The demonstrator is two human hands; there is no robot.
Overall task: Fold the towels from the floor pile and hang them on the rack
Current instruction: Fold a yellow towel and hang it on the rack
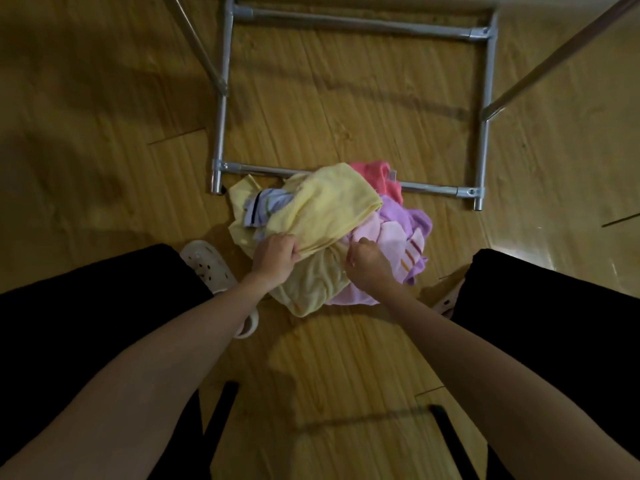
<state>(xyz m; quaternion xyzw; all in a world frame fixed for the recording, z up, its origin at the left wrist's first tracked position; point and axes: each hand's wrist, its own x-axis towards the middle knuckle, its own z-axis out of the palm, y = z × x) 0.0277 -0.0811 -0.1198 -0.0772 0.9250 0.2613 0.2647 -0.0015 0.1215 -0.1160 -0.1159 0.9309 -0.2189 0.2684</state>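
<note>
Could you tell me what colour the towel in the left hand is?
Pale yellow towel, gripped by the left hand; head view.

A wood-grain plank floor (329, 358) is seen throughout, dimly lit, with a brighter patch of light (512, 258) toward 3 o'clock.

Soft terry-cloth towels (322, 206), shiny metal-tube rack (360, 26), grained wooden floor (104, 133), matt plastic clogs (209, 263)
</note>
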